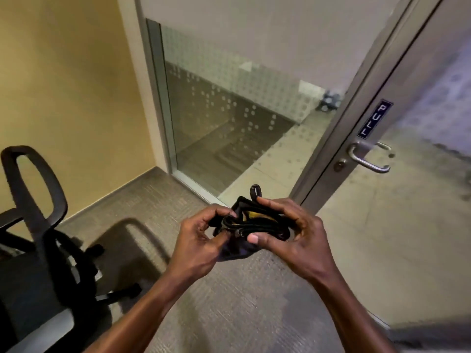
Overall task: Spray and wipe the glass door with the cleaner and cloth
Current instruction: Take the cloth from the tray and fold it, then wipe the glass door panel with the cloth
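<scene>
Dark cloth [251, 225] bunched between left hand [204, 240] and right hand [293, 233], pinched by curled fingers [270, 206] above, thumbs below, near glass door [407, 200].

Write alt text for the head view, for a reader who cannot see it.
Both hands, left hand and right hand, hold a bunched dark cloth before a glass door with a lever handle and PULL sign. An office chair stands at left.

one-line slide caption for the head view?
Both hands bunch a dark cloth before the glass door marked PULL; office chair at left.
</scene>
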